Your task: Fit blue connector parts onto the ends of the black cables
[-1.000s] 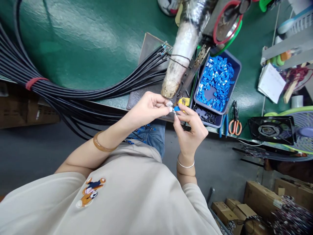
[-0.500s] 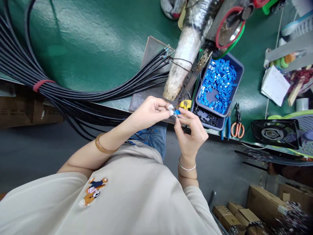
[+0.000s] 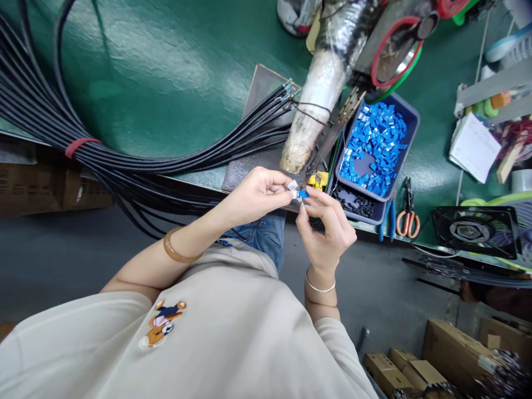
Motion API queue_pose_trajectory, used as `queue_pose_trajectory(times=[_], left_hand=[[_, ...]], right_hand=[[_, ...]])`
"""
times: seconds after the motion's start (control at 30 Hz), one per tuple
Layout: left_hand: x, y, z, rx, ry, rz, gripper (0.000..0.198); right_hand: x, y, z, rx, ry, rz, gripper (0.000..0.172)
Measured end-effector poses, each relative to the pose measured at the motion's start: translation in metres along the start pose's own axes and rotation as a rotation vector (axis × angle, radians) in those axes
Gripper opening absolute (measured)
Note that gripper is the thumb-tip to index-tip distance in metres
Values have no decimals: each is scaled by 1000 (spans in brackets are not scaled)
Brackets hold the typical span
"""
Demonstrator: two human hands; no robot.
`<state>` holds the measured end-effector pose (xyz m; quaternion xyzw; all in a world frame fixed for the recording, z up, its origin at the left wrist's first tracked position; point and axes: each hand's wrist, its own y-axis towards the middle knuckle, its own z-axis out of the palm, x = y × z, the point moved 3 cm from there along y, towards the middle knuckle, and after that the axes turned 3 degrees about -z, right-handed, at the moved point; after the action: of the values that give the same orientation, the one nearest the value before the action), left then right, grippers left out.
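A small blue plastic connector point(image 3: 303, 194) sits between my two hands above the table's front edge. My left hand point(image 3: 264, 191) is closed in a pinch at its left end, with white wrapping on the thumb and a fingertip. Thin pale strands show between those fingertips and the connector, but what the left fingers grip is too small to make out. From the other side, my right hand point(image 3: 330, 224) pinches the connector between thumb and fingers. A thin pale sliver point(image 3: 302, 203) shows by the right thumb tip.
Black cables point(image 3: 166, 160), bound with a red tie point(image 3: 81, 145), run across the green table point(image 3: 166, 66). A plastic-wrapped tube point(image 3: 305, 119) slants down above my hands. On the right are a bin point(image 3: 411, 119) of blue pieces, blue-handled pliers point(image 3: 387, 219), orange-handled scissors point(image 3: 408, 221) and a black fan point(image 3: 476, 230).
The whole view has shifted slightly, so things appear a little farther right. Both hands keep their pinch at the blue connector, with hardly any movement.
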<state>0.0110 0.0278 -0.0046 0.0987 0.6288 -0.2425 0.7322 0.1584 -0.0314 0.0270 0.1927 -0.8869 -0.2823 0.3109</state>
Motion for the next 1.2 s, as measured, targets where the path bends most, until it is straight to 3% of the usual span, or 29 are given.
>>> queue_pose_trajectory(times=[0.43, 0.63, 0.9, 1.2], left_hand=[[-2, -3, 2, 30, 90, 42, 13], [2, -7, 3, -104, 135, 99, 13], [-2, -8, 3, -172, 175, 149, 13], [1, -9, 3, -125, 186, 119, 15]], right_hand=[[-1, 3, -3, 22, 39, 48, 16], [-2, 1, 0, -36, 34, 83, 13], [-1, 5, 1, -63, 28, 83, 15], [-2, -3, 2, -23, -10, 15, 17]])
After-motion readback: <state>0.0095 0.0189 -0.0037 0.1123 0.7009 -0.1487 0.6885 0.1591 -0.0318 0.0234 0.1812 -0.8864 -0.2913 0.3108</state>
